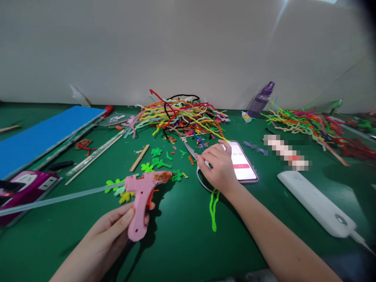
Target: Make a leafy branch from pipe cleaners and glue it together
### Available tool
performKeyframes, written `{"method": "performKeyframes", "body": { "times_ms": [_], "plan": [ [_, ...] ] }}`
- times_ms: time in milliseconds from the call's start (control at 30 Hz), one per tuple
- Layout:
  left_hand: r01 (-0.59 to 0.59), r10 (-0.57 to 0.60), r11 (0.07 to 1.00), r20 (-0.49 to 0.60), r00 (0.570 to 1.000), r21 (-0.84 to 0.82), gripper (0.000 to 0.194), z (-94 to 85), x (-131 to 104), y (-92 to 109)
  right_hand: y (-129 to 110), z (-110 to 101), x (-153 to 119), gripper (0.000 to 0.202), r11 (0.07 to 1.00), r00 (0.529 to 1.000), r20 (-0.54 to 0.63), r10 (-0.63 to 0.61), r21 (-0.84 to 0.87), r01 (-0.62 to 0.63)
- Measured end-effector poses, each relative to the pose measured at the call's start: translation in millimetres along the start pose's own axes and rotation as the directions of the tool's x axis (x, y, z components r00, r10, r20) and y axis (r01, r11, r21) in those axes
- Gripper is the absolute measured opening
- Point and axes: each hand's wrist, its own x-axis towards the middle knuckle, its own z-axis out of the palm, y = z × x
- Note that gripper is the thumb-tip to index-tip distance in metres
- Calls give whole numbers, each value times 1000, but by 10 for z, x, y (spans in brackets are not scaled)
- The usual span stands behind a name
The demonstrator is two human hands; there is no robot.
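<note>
Green tabletop stretches beneath a plain pale wall. Fingers of the left hand are curled closed around the handle of a pink glue gun, held upright near the table's middle, its nozzle pointing right. The right hand has its fingers bent and bunched over metal scissors; whether they grip the scissors or anything else cannot be told. Below its wrist lies a looped bright green pipe cleaner; just to its right is a lit phone. Beyond the glue gun are fuzzy green flower shapes and a flat wooden stick. Farther out, a tangled multicoloured heap of pipe cleaners sits near the wall, with a purple bottle to its right. A blue board lies far left; a white device lies at right.
</note>
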Motion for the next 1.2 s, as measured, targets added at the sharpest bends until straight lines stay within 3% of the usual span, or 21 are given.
{"method": "performKeyframes", "body": {
  "times_ms": [700, 1000, 1200],
  "plan": [
    [5, -7, 1000, -113, 994, -15, 51, 84, -24, 61, 1, 4, -1, 25, 1000, 1000, -6, -4, 2, 4],
    [-34, 34, 999, -85, 996, -1, 41, 72, -24, 62, 7, 10, 0, 25, 1000, 1000, -11, -9, -2, 8],
    [-23, 21, 999, -71, 997, -29, 46, 34, -19, 21, 4, 5, -2, 24, 1000, 1000, -14, -17, 0, 17]
  ]
}}
